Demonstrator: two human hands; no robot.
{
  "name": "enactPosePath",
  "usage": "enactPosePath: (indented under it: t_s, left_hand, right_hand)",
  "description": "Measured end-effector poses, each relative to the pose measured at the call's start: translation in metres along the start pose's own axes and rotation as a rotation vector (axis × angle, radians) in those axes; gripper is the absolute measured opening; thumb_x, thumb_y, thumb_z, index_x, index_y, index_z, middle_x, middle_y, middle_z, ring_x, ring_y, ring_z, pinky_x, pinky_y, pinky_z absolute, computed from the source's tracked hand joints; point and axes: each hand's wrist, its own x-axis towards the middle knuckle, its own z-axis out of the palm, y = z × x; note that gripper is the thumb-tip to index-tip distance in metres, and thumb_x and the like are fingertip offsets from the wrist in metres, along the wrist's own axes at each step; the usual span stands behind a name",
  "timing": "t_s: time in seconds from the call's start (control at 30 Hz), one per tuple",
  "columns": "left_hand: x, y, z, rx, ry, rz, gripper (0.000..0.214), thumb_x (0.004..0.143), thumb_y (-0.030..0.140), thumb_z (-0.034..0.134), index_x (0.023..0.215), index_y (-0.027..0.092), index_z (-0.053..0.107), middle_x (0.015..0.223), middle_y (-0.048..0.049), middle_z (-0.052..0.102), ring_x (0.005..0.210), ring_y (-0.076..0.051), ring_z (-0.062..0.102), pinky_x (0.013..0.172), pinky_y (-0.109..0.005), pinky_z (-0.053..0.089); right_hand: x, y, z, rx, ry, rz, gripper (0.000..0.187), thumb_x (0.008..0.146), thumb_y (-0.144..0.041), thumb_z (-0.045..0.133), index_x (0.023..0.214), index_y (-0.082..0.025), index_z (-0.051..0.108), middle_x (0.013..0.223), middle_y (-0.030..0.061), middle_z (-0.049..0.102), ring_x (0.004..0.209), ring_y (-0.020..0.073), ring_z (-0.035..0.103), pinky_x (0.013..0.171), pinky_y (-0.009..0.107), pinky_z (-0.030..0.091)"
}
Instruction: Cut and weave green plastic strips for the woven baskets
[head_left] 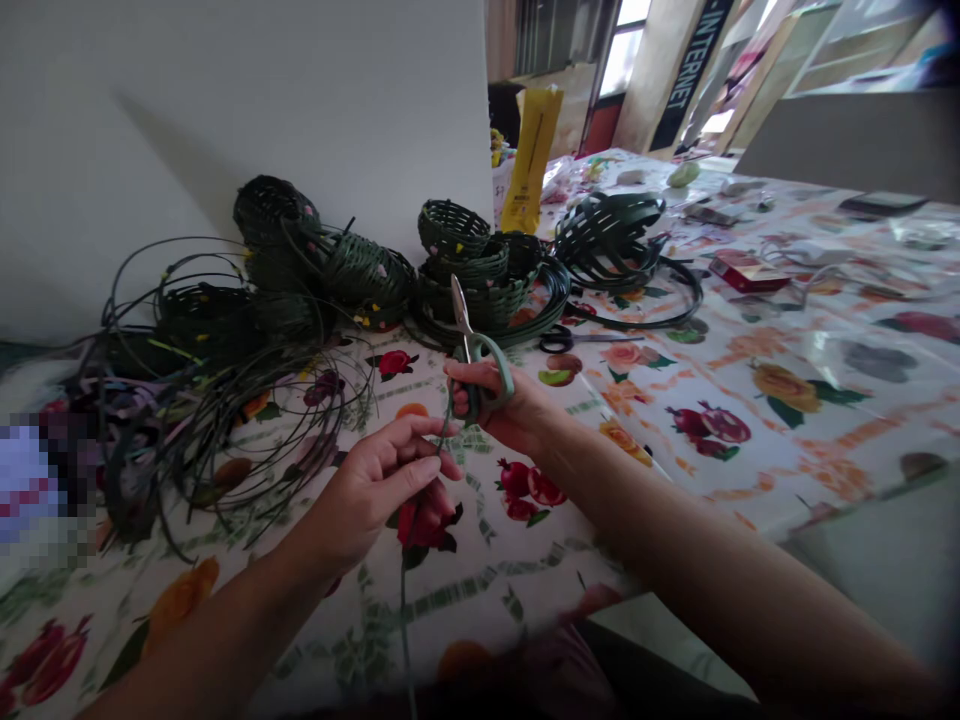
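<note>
My left hand (390, 468) is closed in a pinch on a thin dark green strip (406, 620), which hangs down past the table's front edge. The upper end of that strip runs to the fingers of my right hand (517, 408). Those fingers are wrapped round the green handles of a pair of scissors (463, 318), whose blades point up and away and look closed together. Whether my right fingertips also pinch the strip is hard to make out. Behind the hands stand several small woven dark green baskets (454, 228), some with pink and yellow bits.
A loose tangle of dark strands (300, 430) spreads at the left. Black-handled scissors (559, 339) lie near a coil of strips (675, 310). Farther back are a yellow packet (532, 155) and a red box (752, 272). A pale panel (337, 100) rises behind the baskets.
</note>
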Motion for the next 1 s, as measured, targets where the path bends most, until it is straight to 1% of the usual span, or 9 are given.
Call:
enactPosePath:
  t_s: [0.13, 0.23, 0.37, 0.57, 0.87, 1.0]
  left_hand:
    - [0.001, 0.003, 0.003, -0.067, -0.001, -0.034, 0.019, 0.087, 0.028, 0.061, 0.102, 0.017, 0.058, 0.079, -0.0014, 0.067, 0.057, -0.011, 0.064, 0.048, -0.02, 0.048]
    - [0.0, 0.005, 0.004, -0.113, -0.015, -0.06, 0.018, 0.088, 0.03, 0.061, 0.099, 0.017, 0.058, 0.074, -0.0015, 0.067, 0.054, -0.012, 0.064, 0.047, -0.021, 0.048]
    - [-0.004, 0.003, 0.004, -0.131, -0.053, -0.069, 0.018, 0.089, 0.03, 0.059, 0.102, 0.018, 0.057, 0.076, -0.0021, 0.069, 0.055, -0.012, 0.064, 0.049, -0.021, 0.047]
    - [-0.013, -0.002, -0.001, -0.066, -0.086, -0.084, 0.02, 0.089, 0.03, 0.059, 0.107, 0.02, 0.058, 0.081, -0.0028, 0.069, 0.062, -0.014, 0.067, 0.055, -0.024, 0.048]
    - [-0.013, -0.003, -0.001, -0.01, -0.07, -0.094, 0.015, 0.088, 0.031, 0.06, 0.097, 0.019, 0.059, 0.079, -0.0034, 0.07, 0.066, -0.016, 0.068, 0.063, -0.028, 0.049]
    - [-0.009, -0.004, 0.0, -0.028, -0.047, -0.094, 0.015, 0.087, 0.03, 0.061, 0.094, 0.018, 0.058, 0.076, -0.0032, 0.069, 0.064, -0.015, 0.066, 0.059, -0.027, 0.049]
  right_hand:
    - [-0.001, -0.002, 0.002, 0.01, -0.014, 0.036, 0.02, 0.065, -0.016, 0.083, 0.064, -0.012, 0.064, 0.058, -0.0032, 0.062, 0.05, 0.0062, 0.055, 0.047, 0.017, 0.045]
    - [-0.001, -0.002, 0.002, 0.016, -0.014, 0.05, 0.019, 0.065, -0.016, 0.083, 0.066, -0.012, 0.065, 0.059, -0.0027, 0.062, 0.05, 0.0062, 0.056, 0.047, 0.016, 0.046]
    - [-0.001, -0.003, 0.002, 0.023, -0.001, 0.039, 0.018, 0.066, -0.014, 0.082, 0.065, -0.012, 0.064, 0.059, -0.0028, 0.062, 0.05, 0.0059, 0.056, 0.047, 0.015, 0.047]
    - [0.0, -0.003, 0.0, 0.026, 0.008, 0.027, 0.018, 0.067, -0.015, 0.082, 0.067, -0.013, 0.064, 0.059, -0.003, 0.061, 0.049, 0.0059, 0.055, 0.046, 0.016, 0.046]
    - [0.001, -0.001, -0.001, 0.012, 0.013, 0.026, 0.019, 0.066, -0.015, 0.082, 0.066, -0.013, 0.063, 0.059, -0.0035, 0.06, 0.05, 0.0059, 0.054, 0.047, 0.017, 0.045]
    - [0.001, -0.001, -0.001, -0.002, -0.004, 0.003, 0.02, 0.066, -0.017, 0.083, 0.065, -0.013, 0.063, 0.06, -0.0037, 0.06, 0.05, 0.0058, 0.054, 0.048, 0.017, 0.044]
